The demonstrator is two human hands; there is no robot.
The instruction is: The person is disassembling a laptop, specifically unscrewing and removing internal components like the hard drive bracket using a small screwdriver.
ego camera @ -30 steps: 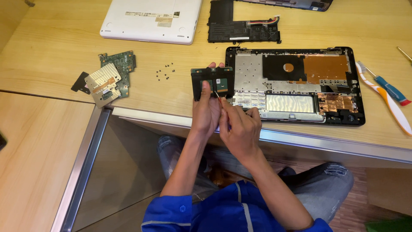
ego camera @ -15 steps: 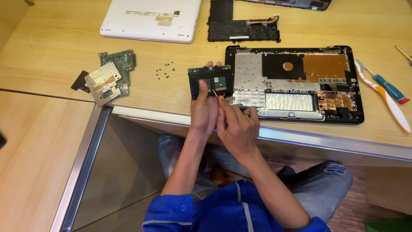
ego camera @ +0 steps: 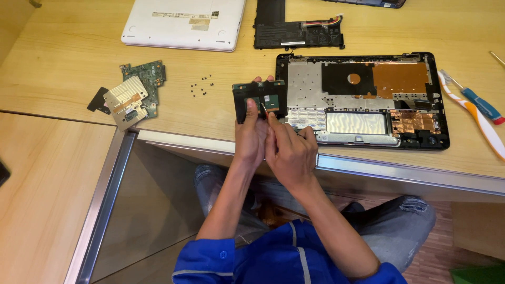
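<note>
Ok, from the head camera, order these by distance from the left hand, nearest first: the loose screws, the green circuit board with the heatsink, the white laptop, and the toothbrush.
From the left hand:
1. Loose screws, just up and to its left on the table.
2. Green circuit board with heatsink, further left.
3. White laptop, at the far edge, upper left.
4. Toothbrush, far right, beyond the open laptop base.

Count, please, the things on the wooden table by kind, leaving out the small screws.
Laptop shells: 2, white closed one, black opened one
Circuit boards: 2, green one, dark one in left hand
Battery: 1
Toothbrush: 1
Screwdriver: 1
Total: 7
</note>
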